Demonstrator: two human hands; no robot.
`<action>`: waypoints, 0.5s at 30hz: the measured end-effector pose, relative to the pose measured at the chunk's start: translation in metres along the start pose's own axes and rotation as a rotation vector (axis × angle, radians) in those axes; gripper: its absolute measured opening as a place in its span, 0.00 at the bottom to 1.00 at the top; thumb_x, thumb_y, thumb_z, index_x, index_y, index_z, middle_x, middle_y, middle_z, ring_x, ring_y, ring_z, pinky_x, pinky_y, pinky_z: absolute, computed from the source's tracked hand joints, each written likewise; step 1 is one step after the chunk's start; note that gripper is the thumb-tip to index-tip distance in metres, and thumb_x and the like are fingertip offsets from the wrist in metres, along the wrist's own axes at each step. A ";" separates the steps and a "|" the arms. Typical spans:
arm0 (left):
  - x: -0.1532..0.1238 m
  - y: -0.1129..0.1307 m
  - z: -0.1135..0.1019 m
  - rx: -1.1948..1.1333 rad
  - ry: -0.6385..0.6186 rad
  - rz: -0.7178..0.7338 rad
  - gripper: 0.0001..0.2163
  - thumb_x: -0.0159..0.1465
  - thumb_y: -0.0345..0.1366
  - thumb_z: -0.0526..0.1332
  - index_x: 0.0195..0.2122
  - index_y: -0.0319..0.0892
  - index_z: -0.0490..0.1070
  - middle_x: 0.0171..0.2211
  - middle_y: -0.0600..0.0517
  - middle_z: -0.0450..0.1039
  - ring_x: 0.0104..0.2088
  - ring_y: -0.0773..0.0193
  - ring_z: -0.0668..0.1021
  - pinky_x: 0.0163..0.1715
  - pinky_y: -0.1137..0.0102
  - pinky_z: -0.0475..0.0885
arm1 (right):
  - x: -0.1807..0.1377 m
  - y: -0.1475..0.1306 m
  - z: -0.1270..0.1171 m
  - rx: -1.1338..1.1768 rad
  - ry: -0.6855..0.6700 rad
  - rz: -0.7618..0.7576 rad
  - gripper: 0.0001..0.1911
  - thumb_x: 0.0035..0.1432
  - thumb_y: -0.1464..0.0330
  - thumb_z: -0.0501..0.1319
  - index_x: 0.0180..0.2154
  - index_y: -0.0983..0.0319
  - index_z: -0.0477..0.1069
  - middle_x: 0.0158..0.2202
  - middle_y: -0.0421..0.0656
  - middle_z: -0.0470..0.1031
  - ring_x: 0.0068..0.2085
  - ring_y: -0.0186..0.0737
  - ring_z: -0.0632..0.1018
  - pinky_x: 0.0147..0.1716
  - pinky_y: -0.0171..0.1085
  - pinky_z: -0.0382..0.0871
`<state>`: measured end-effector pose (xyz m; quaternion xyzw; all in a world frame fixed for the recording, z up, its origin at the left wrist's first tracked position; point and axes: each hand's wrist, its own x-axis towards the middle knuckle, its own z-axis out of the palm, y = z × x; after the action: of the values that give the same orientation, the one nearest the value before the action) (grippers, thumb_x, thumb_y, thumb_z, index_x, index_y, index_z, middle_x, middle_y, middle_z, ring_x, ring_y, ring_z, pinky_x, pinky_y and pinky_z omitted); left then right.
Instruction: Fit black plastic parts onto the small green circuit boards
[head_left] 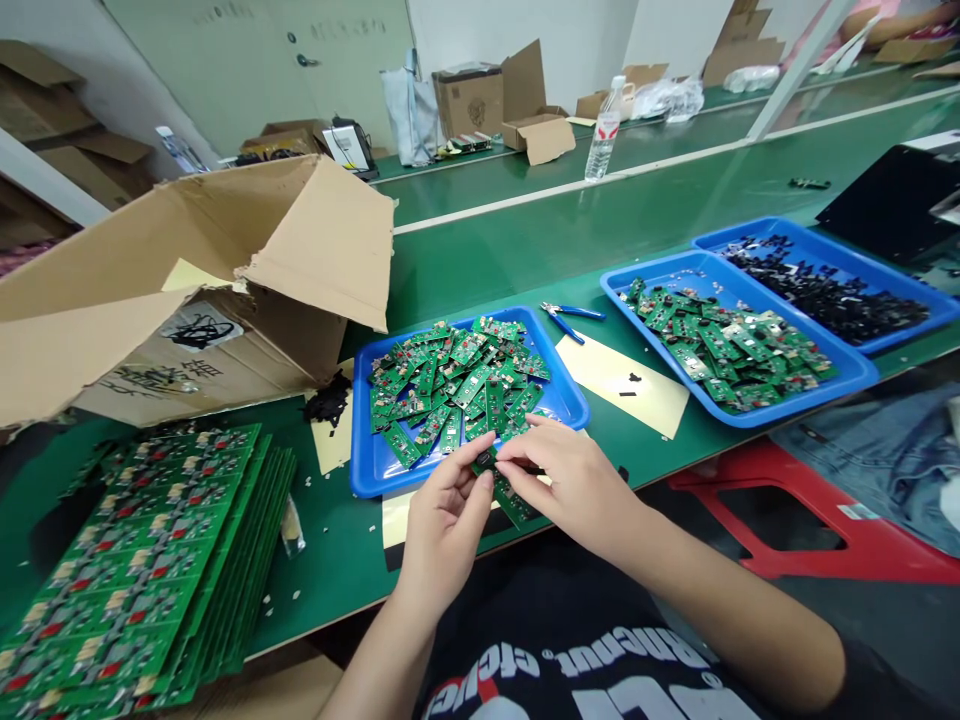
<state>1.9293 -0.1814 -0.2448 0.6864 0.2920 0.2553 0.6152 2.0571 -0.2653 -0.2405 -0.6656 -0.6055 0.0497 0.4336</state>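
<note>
My left hand (444, 520) and my right hand (574, 478) meet at the near edge of the green table, just in front of a blue tray (367, 470). Together they pinch a small green circuit board (504, 492), with the fingertips of both hands closed on it. The tray behind them holds a heap of several similar small green boards (454, 385). Part of the held board is hidden under my right fingers.
A stack of large green panel boards (142, 570) lies at the left. An open cardboard box (187, 280) lies behind it. Right of the near tray: a yellow sheet (622, 385), blue-handled cutters (570, 315), a tray of green boards (731, 345), a tray of black parts (825, 285). A red stool (810, 520) stands below.
</note>
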 end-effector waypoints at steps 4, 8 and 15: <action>0.000 0.000 0.001 0.014 0.009 -0.008 0.16 0.58 0.35 0.60 0.47 0.39 0.71 0.29 0.51 0.75 0.28 0.68 0.75 0.29 0.75 0.73 | 0.002 0.000 0.003 -0.110 0.070 -0.057 0.09 0.58 0.75 0.53 0.27 0.63 0.68 0.24 0.38 0.73 0.26 0.32 0.71 0.49 0.43 0.65; 0.000 -0.001 0.001 0.067 0.014 -0.033 0.16 0.58 0.36 0.59 0.48 0.39 0.71 0.28 0.51 0.76 0.30 0.65 0.77 0.31 0.73 0.74 | 0.003 0.002 0.003 -0.158 0.076 -0.094 0.10 0.59 0.74 0.52 0.27 0.63 0.67 0.23 0.38 0.73 0.26 0.33 0.72 0.49 0.42 0.65; 0.004 0.001 -0.002 0.056 -0.045 -0.044 0.16 0.56 0.35 0.59 0.46 0.38 0.72 0.37 0.48 0.78 0.38 0.61 0.79 0.40 0.69 0.74 | 0.003 0.006 -0.001 -0.197 0.034 -0.190 0.11 0.61 0.74 0.51 0.28 0.64 0.68 0.24 0.40 0.73 0.28 0.34 0.73 0.44 0.38 0.68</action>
<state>1.9305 -0.1773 -0.2441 0.7022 0.3002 0.2178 0.6078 2.0629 -0.2622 -0.2425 -0.6454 -0.6603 -0.0628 0.3789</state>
